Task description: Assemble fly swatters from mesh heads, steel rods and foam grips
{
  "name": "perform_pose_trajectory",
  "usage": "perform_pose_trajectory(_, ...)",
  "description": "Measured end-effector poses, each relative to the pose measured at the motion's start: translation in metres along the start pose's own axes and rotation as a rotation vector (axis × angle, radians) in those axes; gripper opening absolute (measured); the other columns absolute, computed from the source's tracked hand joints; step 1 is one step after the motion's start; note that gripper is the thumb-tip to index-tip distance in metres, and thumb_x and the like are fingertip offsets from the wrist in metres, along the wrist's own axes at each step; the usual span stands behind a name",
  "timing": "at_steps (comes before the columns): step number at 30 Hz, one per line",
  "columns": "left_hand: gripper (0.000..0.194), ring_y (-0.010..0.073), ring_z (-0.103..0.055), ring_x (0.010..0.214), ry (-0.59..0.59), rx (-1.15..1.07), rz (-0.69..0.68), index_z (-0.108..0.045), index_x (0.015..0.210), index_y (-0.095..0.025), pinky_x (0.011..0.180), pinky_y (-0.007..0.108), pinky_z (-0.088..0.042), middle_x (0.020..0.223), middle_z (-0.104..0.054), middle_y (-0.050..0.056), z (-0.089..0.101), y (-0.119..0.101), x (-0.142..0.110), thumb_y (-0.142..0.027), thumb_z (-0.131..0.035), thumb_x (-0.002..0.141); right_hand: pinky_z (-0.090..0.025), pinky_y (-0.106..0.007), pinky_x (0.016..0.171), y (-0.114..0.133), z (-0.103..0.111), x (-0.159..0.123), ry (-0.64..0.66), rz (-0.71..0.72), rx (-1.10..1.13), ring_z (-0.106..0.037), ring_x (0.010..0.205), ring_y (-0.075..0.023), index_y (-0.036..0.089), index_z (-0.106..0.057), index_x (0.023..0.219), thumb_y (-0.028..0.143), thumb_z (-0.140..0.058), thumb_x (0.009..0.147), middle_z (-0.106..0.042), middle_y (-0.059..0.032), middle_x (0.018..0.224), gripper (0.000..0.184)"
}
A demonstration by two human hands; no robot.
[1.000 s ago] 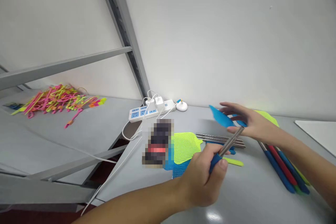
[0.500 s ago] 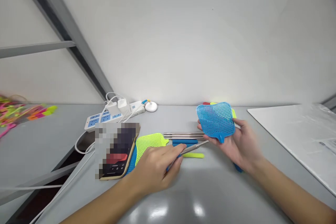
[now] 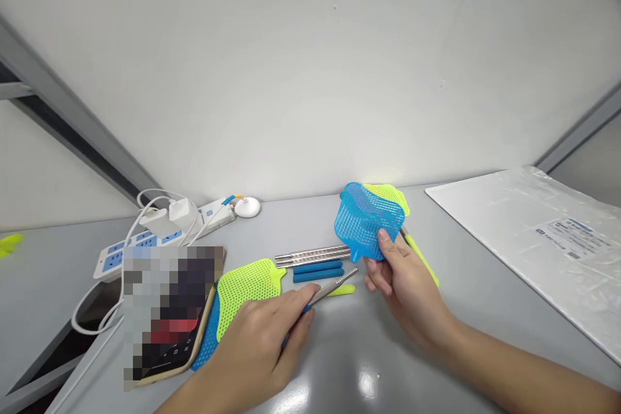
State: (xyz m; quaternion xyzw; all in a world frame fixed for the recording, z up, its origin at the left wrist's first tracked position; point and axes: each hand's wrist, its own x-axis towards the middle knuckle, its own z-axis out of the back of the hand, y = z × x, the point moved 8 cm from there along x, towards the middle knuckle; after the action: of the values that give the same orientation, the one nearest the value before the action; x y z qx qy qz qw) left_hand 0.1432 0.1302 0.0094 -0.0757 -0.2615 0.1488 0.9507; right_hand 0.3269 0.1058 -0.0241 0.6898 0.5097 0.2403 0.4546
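My right hand (image 3: 405, 278) pinches a blue perforated fly swatter head (image 3: 361, 220) between thumb and fingers, its short socket pointing down toward the table. My left hand (image 3: 264, 336) is closed around a fly swatter handle (image 3: 332, 286), a metal rod with a blue grip mostly hidden in the fingers. The rod's bare tip lies just below the socket, apart from it. Between the hands lie several metal rods (image 3: 310, 256), blue grips (image 3: 317, 270) and a yellow-green grip (image 3: 343, 290). A yellow-green swatter head (image 3: 250, 288) rests over a blue one (image 3: 209, 336) beside my left hand.
A phone (image 3: 194, 336), partly pixelated, stands at the left before a white power strip (image 3: 208, 220) with cables. Behind my right hand lie another yellow-green swatter head (image 3: 395, 197) and a yellow-green handle (image 3: 422, 259). A white plastic-wrapped package (image 3: 524, 239) lies at the right.
My right hand has turned from palm-up under the blue head to pinching its lower edge. The head is tilted, and the rod tip is nearer its socket. The camera view has shifted right.
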Motion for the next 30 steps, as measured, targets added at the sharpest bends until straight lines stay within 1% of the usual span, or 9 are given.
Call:
perform_pose_trajectory(1, 0.035, 0.0212, -0.074, 0.079, 0.002, -0.005, 0.013, -0.048, 0.13, -0.019, 0.065, 0.033, -0.06, 0.103, -0.075, 0.006, 0.001, 0.001, 0.0, -0.021, -0.046, 0.095, -0.043, -0.025, 0.053, 0.003, -0.001, 0.0, 0.023, 0.024, -0.034, -0.035, 0.042, -0.006, 0.021, -0.053, 0.078, 0.055, -0.06, 0.089, -0.053, 0.0055, 0.06, 0.036)
perform_pose_trajectory(3, 0.036, 0.021, -0.075, 0.082, 0.018, -0.011, 0.053, -0.047, 0.132, -0.02, 0.067, 0.032, -0.06, 0.105, -0.075, 0.006, 0.0, 0.006, 0.0, -0.022, -0.045, 0.096, -0.045, -0.026, 0.055, 0.007, 0.0, -0.001, 0.026, 0.062, -0.1, -0.043, 0.045, -0.0071, 0.02, -0.057, 0.083, 0.051, -0.064, 0.088, -0.06, 0.003, 0.065, 0.032)
perform_pose_trajectory(7, 0.036, 0.0202, -0.074, 0.093, 0.062, 0.006, 0.146, -0.046, 0.133, -0.022, 0.076, 0.031, -0.06, 0.112, -0.074, 0.004, -0.001, 0.017, -0.001, -0.025, -0.045, 0.097, -0.044, -0.026, 0.057, 0.01, 0.003, -0.004, 0.003, 0.114, -0.177, -0.053, 0.053, -0.0103, 0.018, -0.061, 0.085, 0.045, -0.069, 0.085, -0.065, -0.001, 0.072, 0.028)
perform_pose_trajectory(11, 0.037, 0.0202, -0.073, 0.095, 0.033, 0.041, 0.126, -0.047, 0.134, -0.023, 0.077, 0.032, -0.06, 0.115, -0.073, 0.003, 0.003, 0.017, -0.002, -0.025, -0.046, 0.097, -0.047, -0.029, 0.06, 0.014, 0.004, -0.008, -0.003, 0.18, -0.192, -0.057, 0.058, -0.0139, 0.018, -0.064, 0.086, 0.039, -0.065, 0.089, -0.068, -0.0034, 0.075, 0.021)
perform_pose_trajectory(15, 0.036, 0.0208, -0.074, 0.092, 0.03, 0.066, 0.103, -0.048, 0.132, -0.021, 0.074, 0.033, -0.06, 0.112, -0.074, 0.004, 0.004, 0.014, -0.002, -0.025, -0.047, 0.096, -0.045, -0.029, 0.057, 0.017, 0.003, -0.009, 0.029, 0.201, -0.148, -0.056, 0.053, -0.0139, 0.019, -0.062, 0.08, 0.033, -0.059, 0.092, -0.066, -0.0016, 0.071, 0.019)
perform_pose_trajectory(20, 0.033, 0.0223, -0.074, 0.087, 0.037, 0.096, 0.078, -0.05, 0.128, -0.019, 0.071, 0.036, -0.06, 0.107, -0.075, 0.005, 0.003, 0.015, 0.0, -0.023, -0.047, 0.096, -0.043, -0.028, 0.053, 0.013, 0.003, -0.004, 0.085, 0.171, -0.128, -0.052, 0.048, -0.0131, 0.019, -0.056, 0.068, 0.034, -0.056, 0.091, -0.059, 0.0005, 0.057, 0.027)
perform_pose_trajectory(27, 0.035, 0.0224, -0.073, 0.08, 0.021, 0.112, 0.04, -0.05, 0.13, -0.018, 0.064, 0.036, -0.059, 0.096, -0.075, 0.006, 0.003, 0.014, 0.0, -0.023, -0.048, 0.095, -0.041, -0.027, 0.052, 0.006, 0.001, -0.007, 0.093, 0.187, -0.162, -0.05, 0.048, -0.0122, 0.02, -0.053, 0.066, 0.035, -0.057, 0.092, -0.055, 0.0026, 0.054, 0.031)
perform_pose_trajectory(30, 0.035, 0.0223, -0.073, 0.08, 0.016, 0.109, 0.04, -0.05, 0.13, -0.018, 0.065, 0.035, -0.059, 0.096, -0.075, 0.006, 0.003, 0.014, 0.0, -0.023, -0.048, 0.095, -0.04, -0.028, 0.051, 0.005, 0.004, -0.007, 0.056, 0.195, -0.15, -0.049, 0.047, -0.0121, 0.02, -0.053, 0.066, 0.037, -0.057, 0.092, -0.054, 0.003, 0.053, 0.031)
